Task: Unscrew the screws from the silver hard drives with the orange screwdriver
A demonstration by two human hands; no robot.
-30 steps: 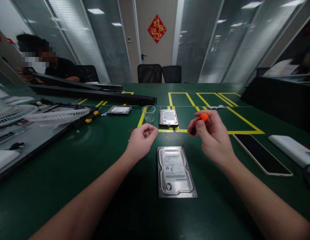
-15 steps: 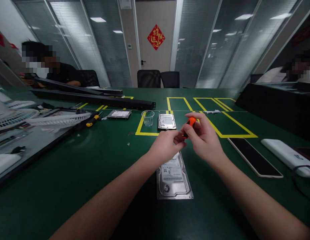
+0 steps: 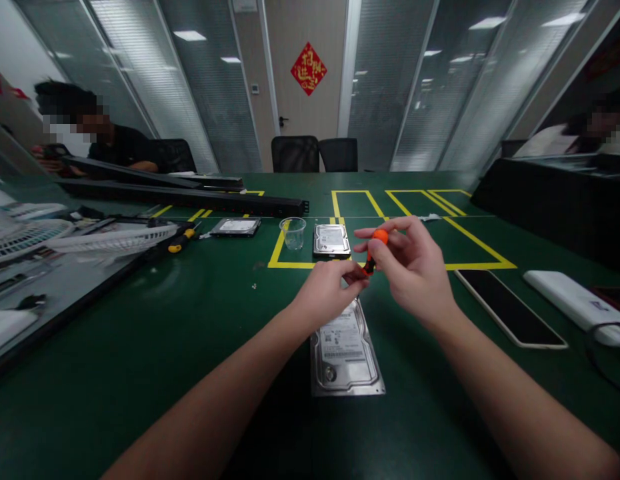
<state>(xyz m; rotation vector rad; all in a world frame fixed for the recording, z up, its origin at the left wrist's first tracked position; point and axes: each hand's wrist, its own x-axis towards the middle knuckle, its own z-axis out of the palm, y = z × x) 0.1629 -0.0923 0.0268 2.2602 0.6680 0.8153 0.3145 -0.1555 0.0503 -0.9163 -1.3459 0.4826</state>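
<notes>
My right hand grips an orange and black screwdriver by its handle, thumb against it and index finger stretched past the top. At the lower end of the tool, the fingers of my left hand are pinched closed around it; its tip is hidden behind them. Below both hands a silver hard drive lies flat on the green table, label up, its far end covered by my left hand. Beyond my hands lies a second hard drive, with a clear plastic cup standing to its left.
Another hard drive and a yellow-black screwdriver lie farther left, near a tray with white mesh parts. Long black bars cross the back left. A phone and a white power bank lie right. Two people sit across the table.
My right hand has shifted its grip on the screwdriver, the index finger now stretched out and the handle more tilted. The view has moved slightly.
</notes>
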